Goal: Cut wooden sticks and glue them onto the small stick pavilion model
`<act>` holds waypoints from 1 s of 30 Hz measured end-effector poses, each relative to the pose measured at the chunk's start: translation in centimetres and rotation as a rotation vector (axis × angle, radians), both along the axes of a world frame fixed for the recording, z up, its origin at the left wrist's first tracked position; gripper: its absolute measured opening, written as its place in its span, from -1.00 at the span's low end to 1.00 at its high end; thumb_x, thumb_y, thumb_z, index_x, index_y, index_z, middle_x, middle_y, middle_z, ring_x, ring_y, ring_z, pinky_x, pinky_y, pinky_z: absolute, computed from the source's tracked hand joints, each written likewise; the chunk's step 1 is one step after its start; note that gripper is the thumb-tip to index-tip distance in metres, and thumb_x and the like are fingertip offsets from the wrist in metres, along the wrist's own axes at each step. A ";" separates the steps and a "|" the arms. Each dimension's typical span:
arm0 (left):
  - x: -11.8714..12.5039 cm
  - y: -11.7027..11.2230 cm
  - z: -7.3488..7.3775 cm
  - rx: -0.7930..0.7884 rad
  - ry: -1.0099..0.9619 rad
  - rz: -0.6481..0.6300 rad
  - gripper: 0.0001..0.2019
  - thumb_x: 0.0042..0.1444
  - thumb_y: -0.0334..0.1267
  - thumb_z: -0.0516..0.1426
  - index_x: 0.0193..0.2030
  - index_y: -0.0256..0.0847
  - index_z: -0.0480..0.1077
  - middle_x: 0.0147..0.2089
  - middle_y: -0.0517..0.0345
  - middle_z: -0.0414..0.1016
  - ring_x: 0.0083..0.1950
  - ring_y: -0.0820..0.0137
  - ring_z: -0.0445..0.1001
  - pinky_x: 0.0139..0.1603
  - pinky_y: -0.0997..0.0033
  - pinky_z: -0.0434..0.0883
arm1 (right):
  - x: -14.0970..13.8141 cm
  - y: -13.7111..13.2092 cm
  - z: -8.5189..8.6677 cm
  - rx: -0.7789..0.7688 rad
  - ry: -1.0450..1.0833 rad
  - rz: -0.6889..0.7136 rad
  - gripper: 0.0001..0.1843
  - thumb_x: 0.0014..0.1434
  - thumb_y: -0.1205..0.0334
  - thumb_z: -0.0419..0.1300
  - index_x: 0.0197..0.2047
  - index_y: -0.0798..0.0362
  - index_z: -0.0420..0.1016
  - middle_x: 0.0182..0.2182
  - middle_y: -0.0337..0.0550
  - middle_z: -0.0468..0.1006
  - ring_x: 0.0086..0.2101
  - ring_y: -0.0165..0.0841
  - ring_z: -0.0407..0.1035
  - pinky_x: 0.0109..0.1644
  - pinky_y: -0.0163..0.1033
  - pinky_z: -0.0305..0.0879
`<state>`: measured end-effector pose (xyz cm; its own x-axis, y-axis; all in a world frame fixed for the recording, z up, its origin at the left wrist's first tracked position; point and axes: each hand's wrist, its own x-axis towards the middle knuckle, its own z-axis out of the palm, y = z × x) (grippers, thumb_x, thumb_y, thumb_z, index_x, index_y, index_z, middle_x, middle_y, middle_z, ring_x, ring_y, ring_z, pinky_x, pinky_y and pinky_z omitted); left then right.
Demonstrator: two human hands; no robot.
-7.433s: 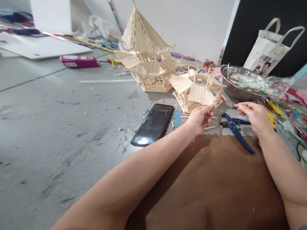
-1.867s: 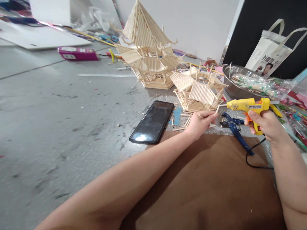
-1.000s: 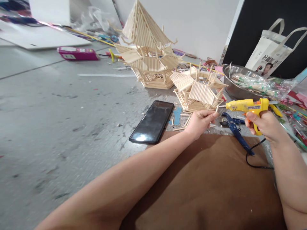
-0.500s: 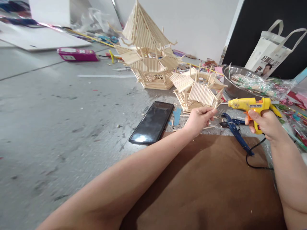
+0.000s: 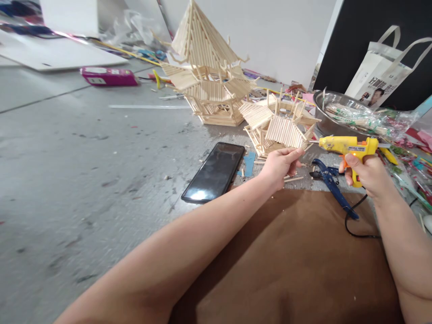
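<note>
My left hand (image 5: 283, 163) is closed in a pinch on a thin wooden stick (image 5: 308, 146), mostly hidden by the fingers, at the front right of a small pavilion model (image 5: 283, 130) built of sticks. My right hand (image 5: 366, 173) grips a yellow glue gun (image 5: 344, 144) with an orange trigger. Its nozzle points left and comes up close to the stick; whether they touch I cannot tell. Behind the small model stands a taller stick pavilion (image 5: 209, 90) with a pointed roof.
A black phone (image 5: 216, 173) lies left of my left hand. Blue-handled cutters (image 5: 334, 189) rest below the glue gun, beside its black cord. A metal bowl (image 5: 319, 114) holds packaged sticks. A purple power strip (image 5: 110, 76) and a white tote bag (image 5: 378, 74) are farther back.
My right hand has brought the glue gun slightly left, so its nozzle is nearer the stick. My left hand has barely shifted.
</note>
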<state>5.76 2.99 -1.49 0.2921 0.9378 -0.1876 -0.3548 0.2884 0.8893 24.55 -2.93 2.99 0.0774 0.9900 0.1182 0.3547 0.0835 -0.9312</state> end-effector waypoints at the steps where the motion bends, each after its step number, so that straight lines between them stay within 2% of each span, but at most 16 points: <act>1: 0.0 0.0 0.0 -0.007 -0.009 -0.004 -0.85 -0.03 -0.25 0.18 -0.46 -0.32 0.37 -0.71 0.31 0.26 -0.77 0.69 0.10 -0.72 0.59 -0.01 | -0.1 0.1 -0.2 0.005 0.002 -0.002 -0.62 -0.05 -0.10 0.18 -0.44 0.10 0.32 -0.59 -0.26 0.39 -0.76 -0.56 0.18 -0.74 -0.39 0.08; 10: 0.2 -0.2 -0.1 -0.011 -0.084 -0.021 -0.88 -0.02 -0.31 0.17 -0.47 -0.32 0.35 -0.72 0.30 0.27 -0.76 0.67 0.12 -0.72 0.62 -0.01 | 0.0 0.5 -1.0 0.006 -0.006 0.005 -0.58 -0.08 -0.13 0.18 -0.50 0.11 0.33 -0.58 -0.21 0.42 -0.75 -0.55 0.20 -0.73 -0.39 0.08; 16: 0.2 0.0 -0.1 -0.025 -0.104 -0.031 -0.87 -0.02 -0.30 0.16 -0.49 -0.31 0.34 -0.73 0.30 0.27 -0.77 0.66 0.12 -0.73 0.61 -0.03 | 0.0 0.5 -1.5 0.009 0.027 0.024 -0.64 -0.04 -0.07 0.17 -0.46 0.11 0.35 -0.56 -0.22 0.42 -0.75 -0.57 0.19 -0.73 -0.41 0.06; 30: 0.4 0.2 -0.4 -0.054 -0.191 -0.051 -0.85 -0.06 -0.27 0.18 -0.50 -0.30 0.32 -0.69 0.30 0.29 -0.77 0.66 0.14 -0.74 0.61 -0.01 | -0.1 0.8 -2.1 0.025 -0.013 -0.015 -0.65 -0.04 -0.08 0.17 -0.44 0.06 0.37 -0.55 -0.22 0.43 -0.74 -0.53 0.20 -0.71 -0.37 0.09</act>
<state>6.14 3.20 -1.84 0.3742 0.9110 -0.1735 -0.4993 0.3556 0.7901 24.45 -2.08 0.94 0.0903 0.9854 0.1444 0.3678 0.1018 -0.9243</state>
